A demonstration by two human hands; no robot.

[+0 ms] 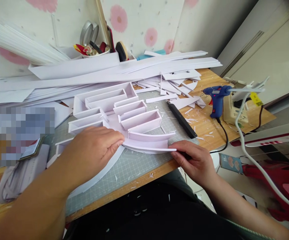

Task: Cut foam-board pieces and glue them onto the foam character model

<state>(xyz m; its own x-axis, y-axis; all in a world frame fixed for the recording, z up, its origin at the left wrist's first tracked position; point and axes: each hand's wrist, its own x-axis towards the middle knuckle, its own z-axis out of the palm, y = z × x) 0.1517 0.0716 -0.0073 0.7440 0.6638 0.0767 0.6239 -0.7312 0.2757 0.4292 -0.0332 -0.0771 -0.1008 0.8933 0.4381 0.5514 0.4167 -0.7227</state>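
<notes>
A white foam board model (114,121) with several box-like compartments lies on the grey cutting mat (137,166). Along its near side runs a curved white foam board strip (149,149), standing on edge. My left hand (97,150) is closed at the strip's left end, its fingertips pressed together there; part of the model is hidden behind this hand. At the strip's right end, my right hand (196,163) pinches the tip between thumb and fingers. A black utility knife (181,120) rests on the mat to the right of the model.
Behind the model are long white board sheets (104,73) and a heap of offcuts (169,83). A blue glue gun (217,100) stands at the right, its black cord hanging over the table edge. A white cable (249,160) crosses the right side. A partly pixelated device (32,148) sits left.
</notes>
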